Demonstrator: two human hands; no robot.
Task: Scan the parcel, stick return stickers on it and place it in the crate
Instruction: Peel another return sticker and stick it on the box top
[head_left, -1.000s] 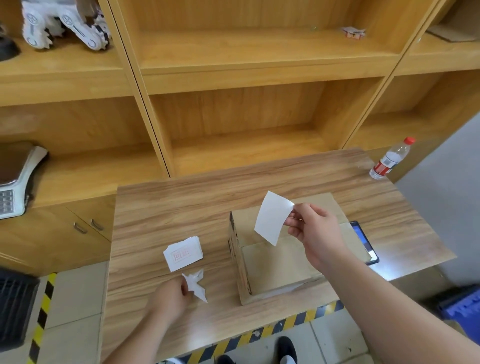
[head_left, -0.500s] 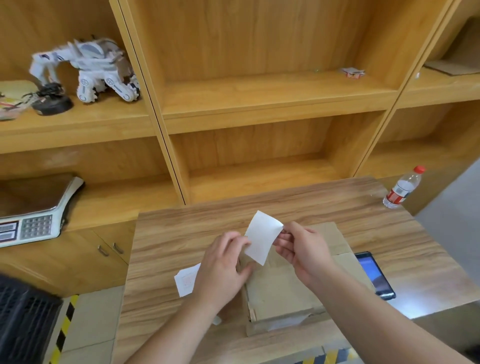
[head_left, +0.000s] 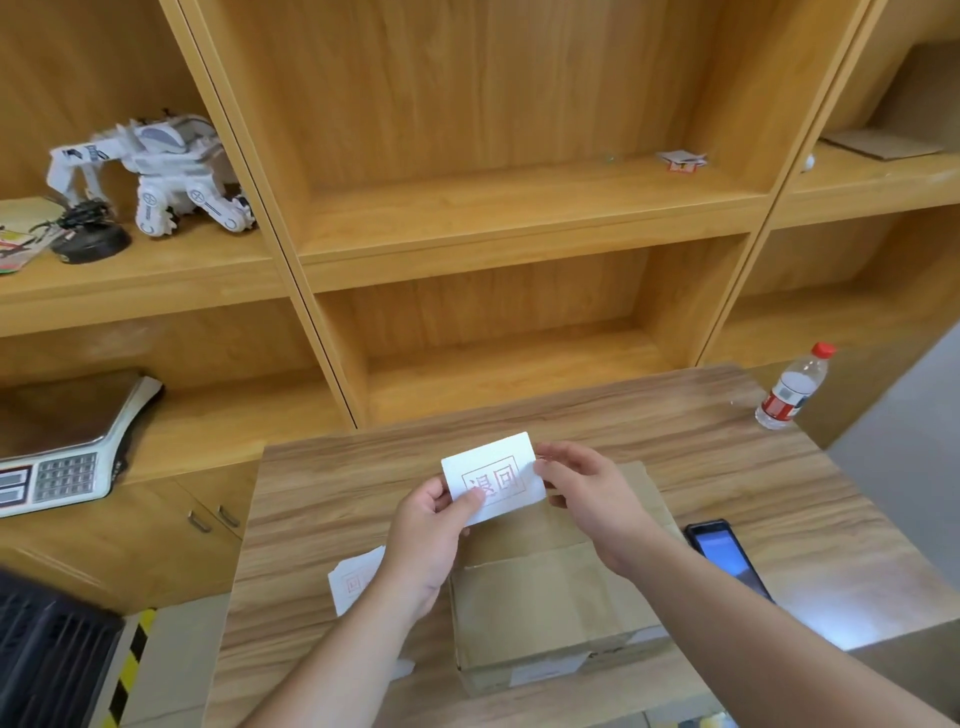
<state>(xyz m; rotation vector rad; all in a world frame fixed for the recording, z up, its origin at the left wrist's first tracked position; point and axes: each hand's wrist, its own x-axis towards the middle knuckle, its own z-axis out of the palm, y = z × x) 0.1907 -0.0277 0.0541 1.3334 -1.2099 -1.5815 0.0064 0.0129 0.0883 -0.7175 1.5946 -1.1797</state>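
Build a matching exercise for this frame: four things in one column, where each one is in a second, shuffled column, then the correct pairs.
Things:
1. sticker
2. water bottle
3. phone
4. toy robot

Places:
A. on the upper left shelf
B. flat on the table, right of the parcel
C. standing at the table's far right corner
D. held by both hands above the parcel

The left hand and right hand pinch the sticker over the parcel.

Pairs: 1-D, 2-C, 3-B, 4-A
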